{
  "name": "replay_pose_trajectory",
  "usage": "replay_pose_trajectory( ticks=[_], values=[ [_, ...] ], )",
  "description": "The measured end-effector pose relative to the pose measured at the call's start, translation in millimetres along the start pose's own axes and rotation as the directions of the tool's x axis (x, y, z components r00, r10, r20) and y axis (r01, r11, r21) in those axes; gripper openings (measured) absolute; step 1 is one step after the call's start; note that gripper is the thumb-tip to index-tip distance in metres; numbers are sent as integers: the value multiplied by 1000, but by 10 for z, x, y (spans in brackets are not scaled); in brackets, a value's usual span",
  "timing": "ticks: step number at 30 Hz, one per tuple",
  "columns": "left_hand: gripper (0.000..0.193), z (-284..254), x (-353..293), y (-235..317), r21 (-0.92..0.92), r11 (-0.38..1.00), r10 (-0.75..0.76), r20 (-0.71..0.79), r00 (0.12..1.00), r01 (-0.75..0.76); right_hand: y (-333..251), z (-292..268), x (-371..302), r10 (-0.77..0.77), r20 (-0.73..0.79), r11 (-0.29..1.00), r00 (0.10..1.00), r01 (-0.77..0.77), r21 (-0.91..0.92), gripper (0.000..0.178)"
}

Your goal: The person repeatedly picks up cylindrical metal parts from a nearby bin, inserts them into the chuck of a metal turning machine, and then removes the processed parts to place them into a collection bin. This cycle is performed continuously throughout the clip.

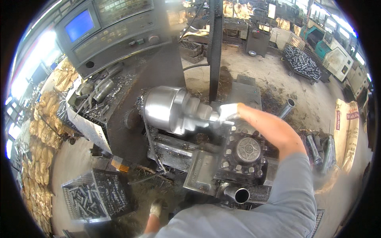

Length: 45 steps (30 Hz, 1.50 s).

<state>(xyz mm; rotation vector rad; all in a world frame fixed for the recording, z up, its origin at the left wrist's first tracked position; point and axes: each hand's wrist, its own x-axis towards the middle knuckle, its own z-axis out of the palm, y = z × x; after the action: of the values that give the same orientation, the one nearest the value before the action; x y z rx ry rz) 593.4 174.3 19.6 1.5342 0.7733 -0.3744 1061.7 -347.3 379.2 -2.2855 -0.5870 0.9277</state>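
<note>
A lathe chuck (162, 109) of bright steel with stepped jaws stands in the middle, its jaws smeared by motion. From the jaws a short shiny metal cylinder (214, 116) juts out to the right. My right hand (229, 112), in a white glove, is at the cylinder's outer end; its fingers look curled onto it, though blur softens them. Just below that hand is the dark tool turret (248, 149) with its ring of bolts. My left hand (158, 207), also gloved, hangs low near my body, away from the machine; its fingers are unclear.
A control panel (115, 29) with a blue screen rises at upper left. Lower left stands a crate (98, 194) of metal pieces. Tubes stick out at the turret's right (287, 108) and front (237, 194). Farther back is a cart (302, 63) heaped with metal parts.
</note>
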Motion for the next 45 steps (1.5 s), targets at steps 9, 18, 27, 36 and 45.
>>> replay_pose_trajectory(
  ticks=[9, 18, 27, 36, 45],
  values=[
    [39, 10, -640, 1548, 435, 887, 145, 56, 988, -155, -1039, 40, -1374, 92, -519, 444, 850, -501, -742, 39],
    [59, 1664, -1365, 3661, -622, 739, 643, 540, 542, -257, -2664, 2188, -1815, -99, -847, 834, 522, -421, -357, 78],
    [36, 1894, -878, 2889, -287, 948, 85, 645, 760, 138, -1439, 3806, -1390, 464, -373, 747, 804, -128, 653, 79],
    [56, 1547, -806, 2814, -362, 730, 66, 882, 467, 580, -744, 5161, -4496, 926, -71, 267, 370, -510, 817, 77],
    [63, 1384, -1320, 3175, -122, 954, -13, 895, 447, 274, -944, 3687, -2608, 420, -856, 900, 301, -256, 352, 70]
  ],
)
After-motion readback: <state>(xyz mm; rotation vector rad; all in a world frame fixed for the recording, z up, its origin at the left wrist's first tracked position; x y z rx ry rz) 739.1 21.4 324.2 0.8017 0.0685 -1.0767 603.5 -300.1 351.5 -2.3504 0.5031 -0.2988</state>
